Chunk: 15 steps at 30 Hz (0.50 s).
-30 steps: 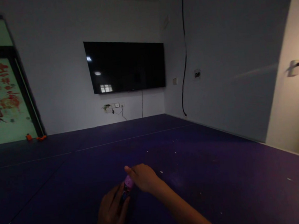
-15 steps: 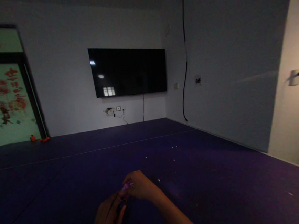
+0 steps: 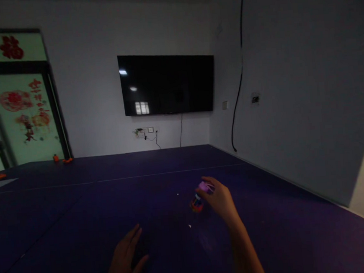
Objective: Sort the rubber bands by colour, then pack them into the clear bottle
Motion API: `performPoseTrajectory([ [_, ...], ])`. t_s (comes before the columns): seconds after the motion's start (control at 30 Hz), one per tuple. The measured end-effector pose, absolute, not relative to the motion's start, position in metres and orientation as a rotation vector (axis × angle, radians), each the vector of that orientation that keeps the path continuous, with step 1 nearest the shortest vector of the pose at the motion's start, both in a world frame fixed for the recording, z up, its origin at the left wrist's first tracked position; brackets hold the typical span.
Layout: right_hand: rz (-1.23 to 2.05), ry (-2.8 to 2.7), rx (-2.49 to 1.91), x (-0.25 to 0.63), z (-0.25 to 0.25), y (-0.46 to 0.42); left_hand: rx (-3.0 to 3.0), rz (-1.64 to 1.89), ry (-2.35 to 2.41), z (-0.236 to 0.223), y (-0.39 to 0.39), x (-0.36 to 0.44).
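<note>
A small bottle [image 3: 197, 204] with a purple top and a dark, multicoloured body stands or hangs tilted over the dark purple tabletop [image 3: 167, 264]. My right hand [image 3: 220, 198] grips it by the purple top, with thumb and fingers closed round that part. Whether its base touches the surface, I cannot tell. Lower and to the left, my left hand [image 3: 124, 256] is open and holds nothing; its thumb is spread from the fingers, low over the tabletop.
Small white scraps [image 3: 189, 226] lie near the bottle. Orange pieces [image 3: 68, 160] and a pale sheet [image 3: 3, 184] are at the far left. A television [image 3: 167, 85] hangs on the back wall, and a black cable [image 3: 238, 92] dangles at the right.
My right hand has carried the bottle forward and right, away from my left hand. The left hand has let go and opened. The view has turned somewhat left.
</note>
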State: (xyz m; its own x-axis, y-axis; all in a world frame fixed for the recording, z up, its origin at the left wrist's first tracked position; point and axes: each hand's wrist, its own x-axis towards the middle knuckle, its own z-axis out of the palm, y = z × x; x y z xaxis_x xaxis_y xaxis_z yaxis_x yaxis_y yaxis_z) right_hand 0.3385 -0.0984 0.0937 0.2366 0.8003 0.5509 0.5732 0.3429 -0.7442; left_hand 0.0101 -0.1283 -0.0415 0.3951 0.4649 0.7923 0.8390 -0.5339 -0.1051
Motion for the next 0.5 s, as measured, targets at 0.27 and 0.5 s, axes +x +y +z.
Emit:
performPoseTrajectory([
  [0.27, 0.26, -1.327, -1.532, 0.42, 0.048, -0.09, -2.219, -1.031, -1.199, -0.047, -0.126, 0.006],
  [0.5, 0.394, -1.23, -1.571, 0.454, 0.031, -0.102, -2.267, -1.069, -1.267, -0.045, -0.129, 0.004],
])
